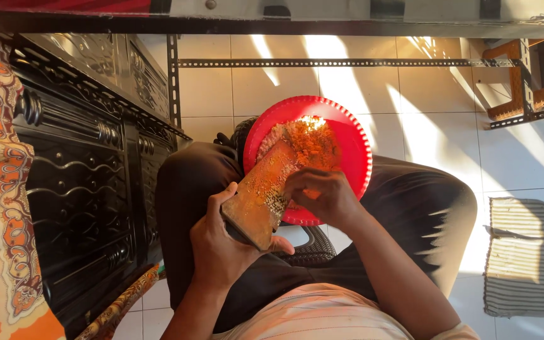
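Cabinet (89, 170), dark and carved, left of red plate (354, 145); striped mat (522, 255) on tiled floor (442, 107) far right of plate. Plate rests on lap, holds orange gratings (313, 141). Piece in right hand (322, 198) hidden by fingers. Left hand (218, 242) grips grater (266, 195) bottom, grater tilted onto plate; right hand presses against its face.

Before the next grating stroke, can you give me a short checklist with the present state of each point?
1. Left hand grips the grater at its lower end: ok.
2. Grater's upper end lies over the red plate: ok.
3. Right hand holds the carrot piece against the grater: ok.
4. Fingertips away from the grating holes: cannot tell.
5. Plate rests steady on the lap: cannot tell.
6. Grated heap stays inside the rim: ok.
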